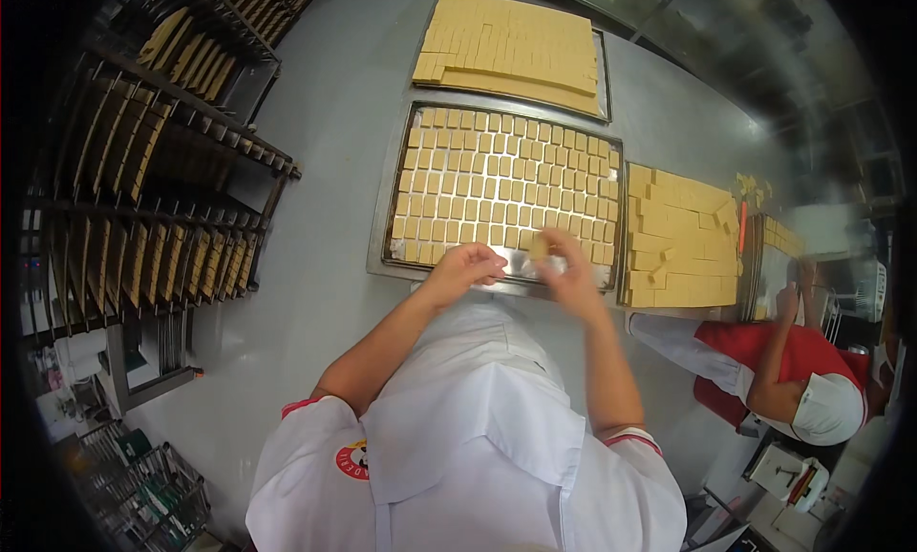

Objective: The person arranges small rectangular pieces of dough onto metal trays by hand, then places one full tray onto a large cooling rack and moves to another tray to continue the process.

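Before me a metal baking tray (494, 261) carries rows of small rectangular dough pieces (494, 167). My right hand (569, 269), blurred, is over the tray's near edge and pinches one pale dough piece (539, 245) between thumb and fingers. To its left, my left hand (469, 271) hovers above the same edge. Its fingers are curled against the thumb, and no dough shows in them. Part of the nearest row lies behind the hands. Bare metal shows between them.
Beyond the tray lies a slab of cut dough (509, 47) on another tray. More cut dough (680, 237) is at right, near an orange-handled tool (743, 226). A co-worker (788, 366) is beside stacked trays (756, 265). Tall racks (165, 208) of loaded trays line the left.
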Demonstrator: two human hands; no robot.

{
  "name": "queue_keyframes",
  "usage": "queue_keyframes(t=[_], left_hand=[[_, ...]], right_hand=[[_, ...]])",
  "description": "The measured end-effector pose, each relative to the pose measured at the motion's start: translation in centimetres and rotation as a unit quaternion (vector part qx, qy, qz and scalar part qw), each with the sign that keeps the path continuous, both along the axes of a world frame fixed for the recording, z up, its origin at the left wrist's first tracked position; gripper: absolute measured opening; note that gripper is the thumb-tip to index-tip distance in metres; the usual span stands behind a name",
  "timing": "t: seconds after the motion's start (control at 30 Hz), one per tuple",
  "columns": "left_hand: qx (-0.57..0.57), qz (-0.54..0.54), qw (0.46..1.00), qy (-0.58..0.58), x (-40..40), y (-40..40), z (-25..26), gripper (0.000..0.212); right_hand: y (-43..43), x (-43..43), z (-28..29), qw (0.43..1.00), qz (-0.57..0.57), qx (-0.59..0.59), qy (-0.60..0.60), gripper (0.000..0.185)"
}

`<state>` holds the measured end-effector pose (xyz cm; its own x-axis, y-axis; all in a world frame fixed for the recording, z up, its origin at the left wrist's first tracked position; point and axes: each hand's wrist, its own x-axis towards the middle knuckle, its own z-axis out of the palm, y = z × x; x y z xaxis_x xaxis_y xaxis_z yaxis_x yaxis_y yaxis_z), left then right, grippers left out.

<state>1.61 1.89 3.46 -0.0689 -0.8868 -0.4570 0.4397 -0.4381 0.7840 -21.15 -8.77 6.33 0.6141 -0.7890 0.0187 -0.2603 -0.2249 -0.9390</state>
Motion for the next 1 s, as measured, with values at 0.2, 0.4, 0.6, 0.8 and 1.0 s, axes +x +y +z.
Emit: queue_keyframes(t=[0.2, 0.4, 0.6, 0.8, 1.0], left_hand=[[0.008, 0.047, 0.997, 0.059, 0.4, 0.6, -1.3, 0.010], [-0.034, 0.083, 0.993, -0.080, -0.5, 0.4, -0.8, 0.033], [-0.043, 0.069, 0.986, -0.149, -0.6, 0.5, -1.8, 0.048], [-0.154, -0.026, 0.799, -0.581, 0.2, -0.1, 0.8, 0.045], [-0.219, -0.037, 0.755, -0.617, 0.8, -1.1, -0.9, 0.031]], right_hand=[[4.8, 5.1, -1.0, 0.975, -0.012, 0.183, -0.125, 0.053], [5.0, 5.0, -3.3, 0.912, -0.078, 0.366, -0.166, 0.045], [4.2, 3.7, -4.4, 0.944, -0.097, 0.294, -0.117, 0.043], [3.7, 3.1, -2.5, 0.987, -0.059, 0.010, 0.147, 0.041], [4.2, 3.6, -4.3, 0.978, -0.096, -0.054, 0.175, 0.017]])
